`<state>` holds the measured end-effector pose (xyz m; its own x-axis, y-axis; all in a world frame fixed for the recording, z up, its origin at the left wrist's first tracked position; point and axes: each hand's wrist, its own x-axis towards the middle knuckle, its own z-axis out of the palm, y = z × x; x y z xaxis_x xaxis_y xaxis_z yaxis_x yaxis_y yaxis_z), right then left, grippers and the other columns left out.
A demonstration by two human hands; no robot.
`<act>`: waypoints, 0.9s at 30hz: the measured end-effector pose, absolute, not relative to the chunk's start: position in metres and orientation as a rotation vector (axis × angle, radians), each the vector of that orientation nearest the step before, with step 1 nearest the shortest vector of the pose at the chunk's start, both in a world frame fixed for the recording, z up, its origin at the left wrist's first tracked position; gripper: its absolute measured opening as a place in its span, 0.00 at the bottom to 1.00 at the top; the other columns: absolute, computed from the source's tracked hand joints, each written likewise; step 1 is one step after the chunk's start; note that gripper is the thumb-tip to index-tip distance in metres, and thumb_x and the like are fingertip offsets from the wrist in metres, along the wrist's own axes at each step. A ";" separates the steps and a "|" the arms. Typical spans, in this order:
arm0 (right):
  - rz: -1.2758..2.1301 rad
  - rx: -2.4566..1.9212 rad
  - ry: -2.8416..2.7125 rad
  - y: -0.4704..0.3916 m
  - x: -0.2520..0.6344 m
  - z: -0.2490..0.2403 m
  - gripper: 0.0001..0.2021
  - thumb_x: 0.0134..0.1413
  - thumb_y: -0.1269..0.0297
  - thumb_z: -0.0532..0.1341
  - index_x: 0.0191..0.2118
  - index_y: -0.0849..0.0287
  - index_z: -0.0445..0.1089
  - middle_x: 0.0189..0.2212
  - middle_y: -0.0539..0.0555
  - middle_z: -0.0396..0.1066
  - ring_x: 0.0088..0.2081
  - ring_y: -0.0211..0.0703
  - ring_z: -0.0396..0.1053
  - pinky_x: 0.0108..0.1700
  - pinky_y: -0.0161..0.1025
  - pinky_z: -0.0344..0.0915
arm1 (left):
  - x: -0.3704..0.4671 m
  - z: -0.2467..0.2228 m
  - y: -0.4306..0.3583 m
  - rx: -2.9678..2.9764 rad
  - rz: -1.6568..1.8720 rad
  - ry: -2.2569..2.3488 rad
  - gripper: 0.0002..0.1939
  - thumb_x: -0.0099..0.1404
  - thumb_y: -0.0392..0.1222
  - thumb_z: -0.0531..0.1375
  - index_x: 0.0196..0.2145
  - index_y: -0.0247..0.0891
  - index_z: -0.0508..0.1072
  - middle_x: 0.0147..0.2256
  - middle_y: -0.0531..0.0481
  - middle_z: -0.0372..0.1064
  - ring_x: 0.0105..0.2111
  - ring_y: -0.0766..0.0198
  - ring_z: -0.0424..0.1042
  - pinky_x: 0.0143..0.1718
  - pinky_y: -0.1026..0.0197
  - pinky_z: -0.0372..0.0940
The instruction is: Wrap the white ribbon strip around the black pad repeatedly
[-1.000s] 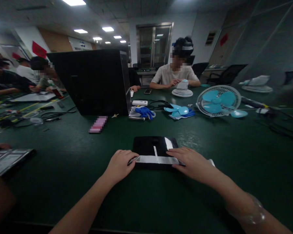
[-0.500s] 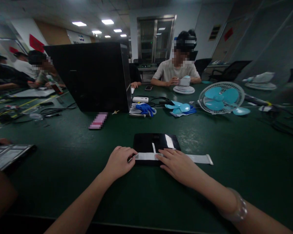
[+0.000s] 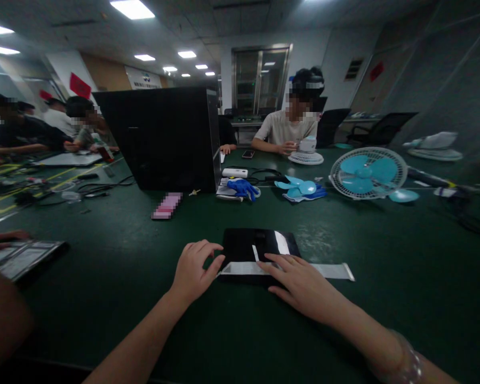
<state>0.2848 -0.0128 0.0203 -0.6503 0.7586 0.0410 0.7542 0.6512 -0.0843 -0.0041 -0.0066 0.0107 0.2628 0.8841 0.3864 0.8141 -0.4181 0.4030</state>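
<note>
The right hand (image 3: 300, 285) rests with loosely spread fingers on a pale ribbon strip (image 3: 244, 268), and the left hand (image 3: 194, 271), thumb and forefinger parted on nothing, is just beside the strip's left end. From where I stand the strip looks light, bendy, easily creased, best taken by the end tab (image 3: 349, 272) past the right hand. The glossy black panel (image 3: 240, 244) beneath, reaching beyond the fingertips, seems stiff and slippery, better held by its rims.
</note>
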 end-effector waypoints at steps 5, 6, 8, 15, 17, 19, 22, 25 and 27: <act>0.167 -1.323 -2.680 -0.002 0.301 0.025 0.25 0.60 0.51 0.55 0.62 0.48 0.61 0.57 0.55 0.63 0.55 0.52 0.63 0.55 0.55 0.61 | -0.008 0.013 -0.007 2.389 1.021 1.627 0.16 0.70 0.48 0.47 0.35 0.39 0.72 0.31 0.49 0.71 0.35 0.60 0.69 0.40 0.56 0.60; 0.191 -1.335 -2.687 0.000 0.303 0.024 0.24 0.60 0.51 0.55 0.61 0.47 0.62 0.55 0.55 0.65 0.54 0.52 0.64 0.54 0.55 0.62 | -0.008 0.013 -0.006 2.426 0.958 1.606 0.16 0.69 0.48 0.49 0.33 0.39 0.72 0.29 0.50 0.70 0.32 0.61 0.68 0.38 0.57 0.60; 0.234 -1.354 -2.708 0.000 0.304 0.023 0.23 0.60 0.51 0.55 0.59 0.47 0.64 0.53 0.54 0.67 0.51 0.51 0.66 0.52 0.54 0.64 | -0.007 0.011 -0.005 2.515 0.772 1.505 0.16 0.67 0.51 0.54 0.28 0.39 0.70 0.26 0.52 0.68 0.29 0.63 0.66 0.34 0.59 0.58; 0.157 -1.386 -2.726 -0.001 0.302 0.020 0.18 0.62 0.57 0.52 0.55 0.50 0.68 0.49 0.55 0.68 0.47 0.49 0.68 0.47 0.50 0.67 | -0.007 0.008 -0.002 2.509 0.614 1.433 0.19 0.64 0.53 0.57 0.23 0.38 0.67 0.24 0.55 0.66 0.27 0.65 0.65 0.33 0.60 0.57; 0.089 -1.392 -2.725 0.000 0.303 0.022 0.19 0.63 0.57 0.51 0.56 0.50 0.68 0.51 0.55 0.68 0.50 0.50 0.67 0.51 0.54 0.64 | -0.007 0.008 -0.003 2.481 0.639 1.413 0.19 0.66 0.52 0.55 0.23 0.38 0.67 0.24 0.54 0.64 0.26 0.65 0.64 0.32 0.60 0.57; 0.061 -1.383 -2.716 0.000 0.302 0.024 0.19 0.63 0.57 0.51 0.57 0.50 0.67 0.55 0.55 0.66 0.54 0.51 0.64 0.56 0.57 0.61 | -0.008 0.007 -0.004 2.450 0.713 1.375 0.20 0.70 0.50 0.50 0.23 0.38 0.66 0.23 0.54 0.63 0.25 0.66 0.62 0.31 0.61 0.57; 0.123 -1.316 -2.740 -0.003 0.299 0.025 0.21 0.64 0.55 0.52 0.60 0.47 0.63 0.62 0.52 0.57 0.61 0.52 0.56 0.61 0.59 0.54 | -0.009 0.005 -0.005 2.387 0.946 1.360 0.21 0.71 0.44 0.46 0.21 0.38 0.63 0.20 0.55 0.58 0.23 0.67 0.59 0.29 0.62 0.56; 0.292 -1.308 -2.780 -0.006 0.295 0.022 0.25 0.64 0.50 0.50 0.65 0.41 0.54 0.68 0.51 0.43 0.66 0.58 0.44 0.62 0.63 0.48 | -0.011 0.003 -0.004 2.344 1.183 1.357 0.21 0.71 0.41 0.47 0.19 0.39 0.58 0.19 0.56 0.53 0.21 0.68 0.56 0.27 0.62 0.53; 0.386 -1.351 -2.791 -0.007 0.294 0.019 0.27 0.64 0.46 0.48 0.67 0.39 0.48 0.69 0.51 0.35 0.67 0.62 0.37 0.62 0.67 0.44 | -0.012 0.002 -0.003 2.333 1.271 1.346 0.20 0.70 0.39 0.48 0.19 0.39 0.56 0.19 0.56 0.50 0.20 0.68 0.55 0.26 0.62 0.52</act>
